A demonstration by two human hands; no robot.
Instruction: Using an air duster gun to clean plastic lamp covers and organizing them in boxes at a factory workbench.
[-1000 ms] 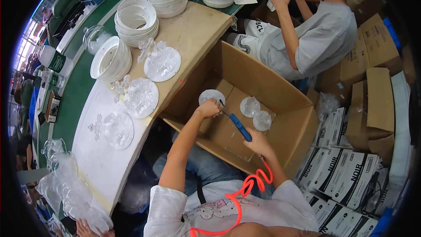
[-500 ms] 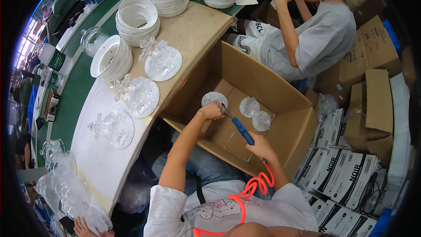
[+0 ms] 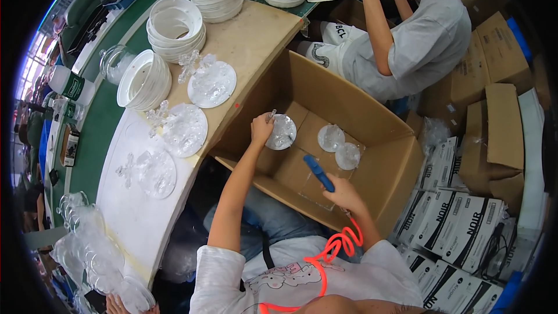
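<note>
The clear disc point(image 3: 282, 132) sits inside the open cardboard box point(image 3: 372, 110), near its left wall, tilted up toward the camera. The left hand point(image 3: 261, 129) pinches the disc's left rim, fingers curled around the edge. The right hand point(image 3: 343, 193) is closed around a blue tool point(image 3: 318, 172), whose long axis runs from the hand up and to the left, tip pointing toward the disc. An orange coiled hose point(image 3: 325, 256) trails from that hand down across the white shirt. Two more clear discs point(image 3: 340, 146) lie flat on the box floor, touching each other, to the right of the held one.

Left of the box, a tan board point(image 3: 256, 35) carries clear round plates with crystal pieces point(image 3: 212, 81); stacks of white rings point(image 3: 174, 26) stand beyond. To the right, white printed cartons point(image 3: 465, 227) lie stacked on edge, with plain brown boxes point(image 3: 500, 122) above them. Another person in a grey shirt point(image 3: 418, 46) sits behind the box.
</note>
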